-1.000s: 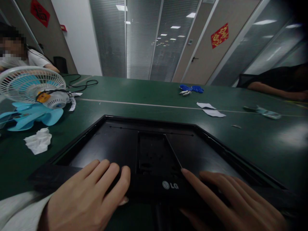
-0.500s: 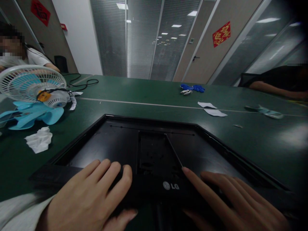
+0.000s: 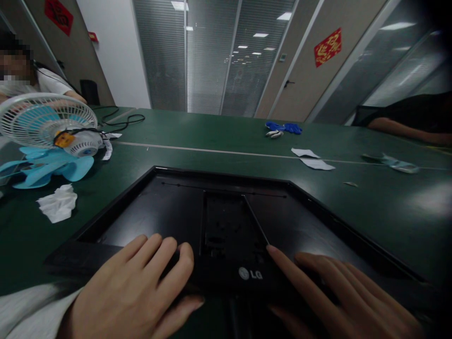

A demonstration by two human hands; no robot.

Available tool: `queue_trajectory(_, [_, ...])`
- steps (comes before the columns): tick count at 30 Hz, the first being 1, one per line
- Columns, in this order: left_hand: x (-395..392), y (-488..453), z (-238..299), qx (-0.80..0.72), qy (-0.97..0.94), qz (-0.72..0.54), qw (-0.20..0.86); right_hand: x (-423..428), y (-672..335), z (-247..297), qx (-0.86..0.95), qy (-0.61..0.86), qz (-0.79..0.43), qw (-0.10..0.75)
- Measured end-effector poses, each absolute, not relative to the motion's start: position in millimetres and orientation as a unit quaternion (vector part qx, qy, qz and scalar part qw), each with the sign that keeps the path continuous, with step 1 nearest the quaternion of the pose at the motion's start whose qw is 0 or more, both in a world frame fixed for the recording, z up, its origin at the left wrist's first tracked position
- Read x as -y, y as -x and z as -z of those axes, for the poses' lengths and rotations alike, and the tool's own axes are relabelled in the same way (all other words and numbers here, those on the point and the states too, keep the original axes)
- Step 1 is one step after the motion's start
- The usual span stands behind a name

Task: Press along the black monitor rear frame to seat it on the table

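Observation:
A black LG monitor [image 3: 226, 221] lies face down on the green table [image 3: 381, 207], its back panel and mount recess facing up. My left hand [image 3: 137, 287] grips the monitor's near edge on the left, fingers over the top and thumb curled underneath. My right hand [image 3: 339, 296] holds the near edge on the right, fingers laid over the back and thumb below the rim.
A dismantled fan with a white grille [image 3: 45, 122] and blue blades [image 3: 45, 167] sits at the left, a crumpled tissue [image 3: 58, 202] beside it. Blue gloves [image 3: 284, 128] and paper scraps [image 3: 312, 159] lie further back. Other people sit at the far left [image 3: 21, 77] and right [image 3: 406, 120].
My left thumb has slid further under the monitor's near edge. The view has shifted slightly; the monitor and my right hand have barely moved.

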State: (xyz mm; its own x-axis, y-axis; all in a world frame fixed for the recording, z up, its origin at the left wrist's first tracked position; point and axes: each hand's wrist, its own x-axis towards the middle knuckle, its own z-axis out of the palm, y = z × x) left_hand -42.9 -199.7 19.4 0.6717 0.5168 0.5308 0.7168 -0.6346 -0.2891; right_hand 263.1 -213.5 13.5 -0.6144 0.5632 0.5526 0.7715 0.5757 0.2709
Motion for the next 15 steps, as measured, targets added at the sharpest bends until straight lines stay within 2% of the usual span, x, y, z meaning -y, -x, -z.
queue_trajectory(4, [197.9,41.8,-22.9,0.343,0.882,0.197,0.256,213.2,-262.8,-11.5,0.863,0.395,0.246,0.195])
queue_trajectory(10, [197.6,42.7,-21.2,0.338,0.881,0.201,0.263,215.9,-259.7,-7.9,0.849,0.409,0.235,0.238])
queue_trajectory(15, [195.7,43.1,-20.9,0.330,0.886,0.194,0.261,214.9,-261.6,-8.7,0.855,0.407,0.245,0.208])
